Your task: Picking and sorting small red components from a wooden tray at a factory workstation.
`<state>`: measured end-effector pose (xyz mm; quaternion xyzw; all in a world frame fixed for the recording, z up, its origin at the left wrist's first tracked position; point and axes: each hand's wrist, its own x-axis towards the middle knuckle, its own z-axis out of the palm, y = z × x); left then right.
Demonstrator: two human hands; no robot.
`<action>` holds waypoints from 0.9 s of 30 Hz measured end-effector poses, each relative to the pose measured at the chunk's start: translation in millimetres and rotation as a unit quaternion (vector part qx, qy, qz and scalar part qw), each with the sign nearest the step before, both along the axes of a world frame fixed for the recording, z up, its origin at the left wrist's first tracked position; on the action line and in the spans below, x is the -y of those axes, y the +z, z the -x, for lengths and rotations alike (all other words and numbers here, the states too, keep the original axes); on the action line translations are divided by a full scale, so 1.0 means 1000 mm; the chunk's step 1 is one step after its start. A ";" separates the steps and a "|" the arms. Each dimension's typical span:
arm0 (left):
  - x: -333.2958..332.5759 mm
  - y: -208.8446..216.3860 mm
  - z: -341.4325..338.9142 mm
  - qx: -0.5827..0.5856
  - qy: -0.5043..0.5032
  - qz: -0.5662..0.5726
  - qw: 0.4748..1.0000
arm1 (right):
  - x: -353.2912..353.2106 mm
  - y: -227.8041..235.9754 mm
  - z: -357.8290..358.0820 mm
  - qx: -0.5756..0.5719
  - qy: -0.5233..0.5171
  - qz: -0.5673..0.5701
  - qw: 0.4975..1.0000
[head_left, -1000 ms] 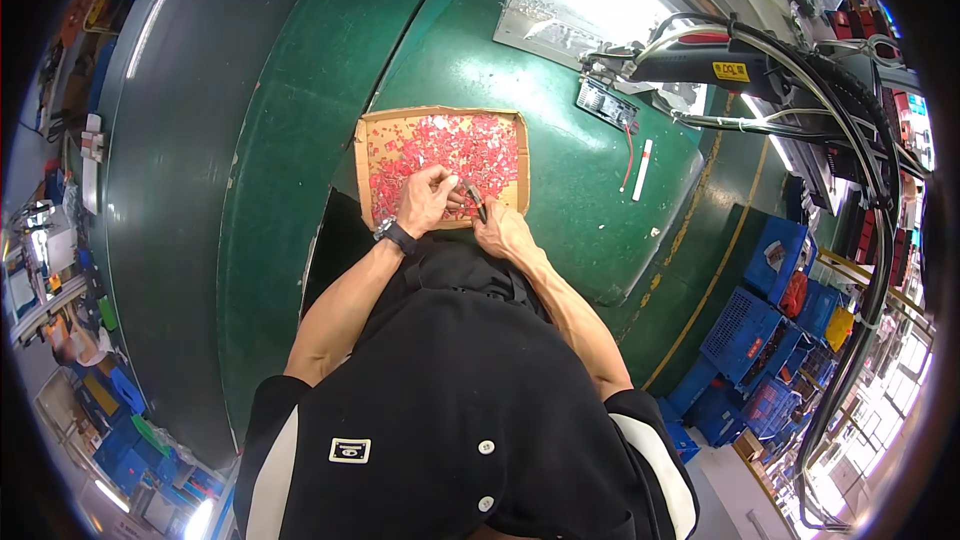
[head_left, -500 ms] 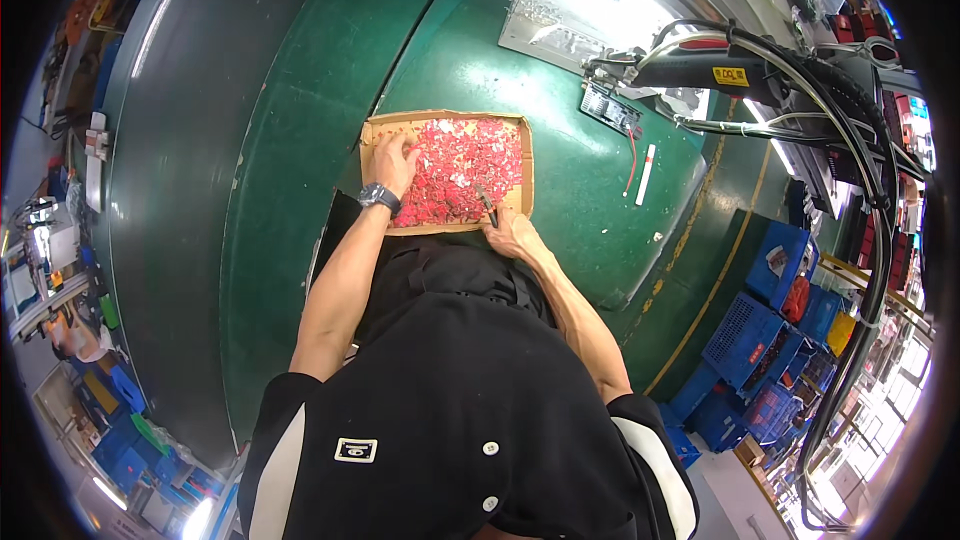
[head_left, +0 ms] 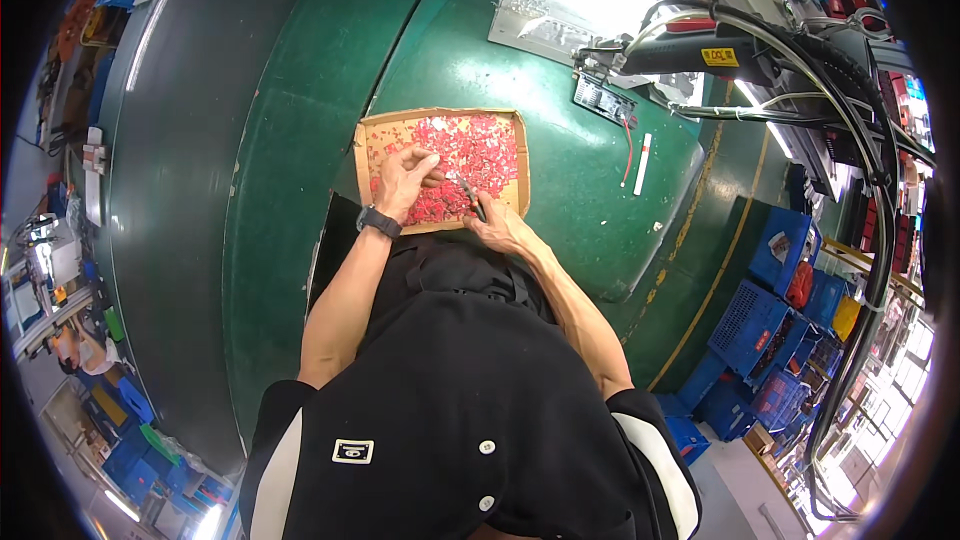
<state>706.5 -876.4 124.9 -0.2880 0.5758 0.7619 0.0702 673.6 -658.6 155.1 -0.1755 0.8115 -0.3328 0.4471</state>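
Note:
A shallow cardboard tray (head_left: 526,180) full of small red and pink pieces (head_left: 478,145) lies right before me. My left hand (head_left: 404,185), with a dark watch (head_left: 381,222) on its wrist, is over the left part of the tray. Its thumb and fingers are pinched together at the tip; what they hold is too small to make out. In my right hand (head_left: 496,229), at the tray's near right corner, are small dark-handled pliers (head_left: 477,206). Their metal tip points up and left, close to the left fingertips.
The tray rests on a green tabletop (head_left: 590,210). To its right lie a white strip (head_left: 642,165) and a metal device (head_left: 603,100) with a red wire. A cabled machine arm (head_left: 690,55) reaches in at upper right. Blue crates (head_left: 745,325) are stacked on the right.
My left hand has moved from the tray's left side toward its middle, fingers now pinched. My right hand has shifted slightly left, bringing the pliers' tip near the left fingers.

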 end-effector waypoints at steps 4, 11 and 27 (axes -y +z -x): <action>-0.016 0.003 -0.010 -0.013 0.056 -0.109 0.992 | 0.003 -0.008 -0.004 -0.022 -0.010 0.018 1.000; -0.021 0.004 -0.013 0.000 0.075 -0.142 0.987 | 0.003 -0.011 -0.010 -0.049 -0.010 0.022 0.999; -0.023 0.002 -0.019 -0.001 0.074 -0.145 0.987 | 0.002 -0.003 -0.006 -0.056 0.002 0.021 0.998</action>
